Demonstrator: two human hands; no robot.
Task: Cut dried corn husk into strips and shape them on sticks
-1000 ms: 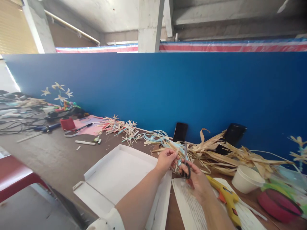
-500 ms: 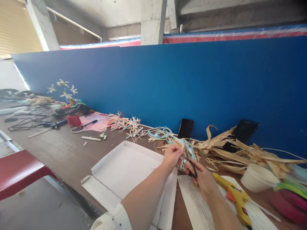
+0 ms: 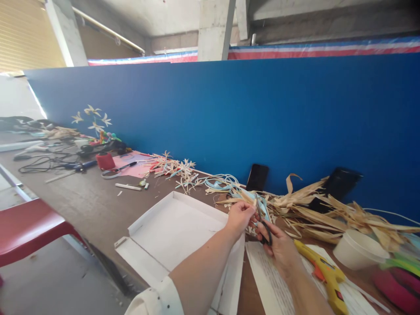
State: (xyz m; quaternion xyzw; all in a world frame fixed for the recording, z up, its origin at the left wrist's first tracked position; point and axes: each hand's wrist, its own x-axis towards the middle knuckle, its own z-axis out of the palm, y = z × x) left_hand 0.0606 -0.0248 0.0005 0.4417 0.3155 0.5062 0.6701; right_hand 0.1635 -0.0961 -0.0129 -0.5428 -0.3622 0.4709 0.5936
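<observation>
My left hand point(image 3: 241, 216) pinches a small pale husk piece, mostly hidden by the fingers, over the right edge of the open white cardboard box point(image 3: 187, 232). Just to its right, my right hand point(image 3: 280, 249) has its fingers in the black handles of a pair of scissors point(image 3: 267, 234). The blades point up and away, close beside the left fingertips. Behind both hands lie light blue ribbon point(image 3: 262, 203) and a heap of dried husk strips point(image 3: 302, 201). Under my right wrist is a printed sheet point(image 3: 265, 271).
To the right are a yellow glue gun point(image 3: 328, 275), a white cup point(image 3: 359, 251) and a pink tape roll point(image 3: 397, 284). Two phones point(image 3: 257, 177) lean against the blue partition point(image 3: 229, 113). Husk flowers point(image 3: 183, 168), a red spool point(image 3: 105, 161) and cables point(image 3: 42, 162) lie leftward.
The camera view has shifted slightly, so everything appears a little further right. Both hands stay close together, with the scissors still beside the left fingertips.
</observation>
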